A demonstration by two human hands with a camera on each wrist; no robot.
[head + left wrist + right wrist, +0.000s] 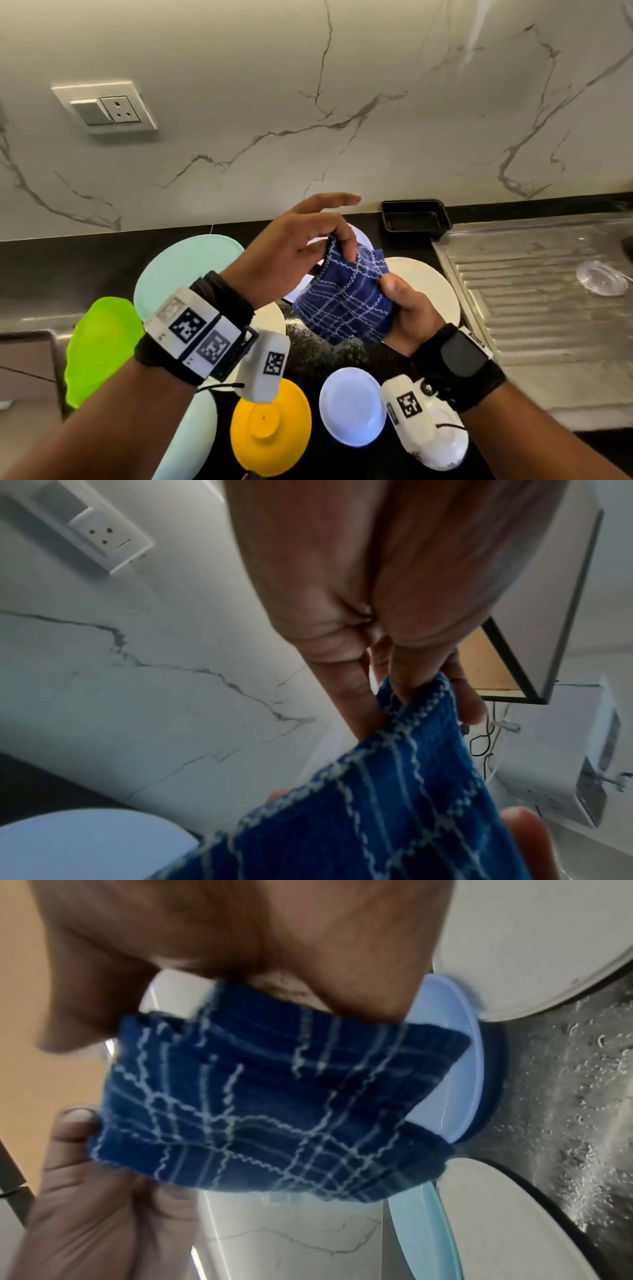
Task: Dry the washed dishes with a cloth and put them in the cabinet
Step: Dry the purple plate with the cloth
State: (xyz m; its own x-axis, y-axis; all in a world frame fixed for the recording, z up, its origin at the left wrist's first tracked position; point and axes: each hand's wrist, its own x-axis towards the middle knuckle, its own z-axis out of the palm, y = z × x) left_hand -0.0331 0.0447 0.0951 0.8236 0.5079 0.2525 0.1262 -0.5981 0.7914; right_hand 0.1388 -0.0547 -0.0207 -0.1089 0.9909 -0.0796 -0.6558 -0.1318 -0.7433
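Note:
Both hands hold a blue checked cloth (pixel 346 301) above the black counter. My left hand (pixel 337 245) pinches its top edge between thumb and a finger, with the other fingers spread out. My right hand (pixel 394 289) grips its right side, thumb on top. In the left wrist view the fingers (pixel 363 696) pinch the cloth (pixel 394 804) at a corner. The right wrist view shows the cloth (pixel 274 1110) stretched between the two hands. No dish shows inside the cloth. Plates lie below: cream (pixel 431 287), small lilac (pixel 352 406), yellow (pixel 270 425), mint (pixel 185 267) and green (pixel 99 346).
A black tray (pixel 414 219) stands against the marble wall. At the right is a steel drainboard (pixel 548 308) with a clear lid (pixel 601 277) on it. A wall socket (pixel 106 109) sits at upper left. The counter (pixel 325 353) between the plates is wet.

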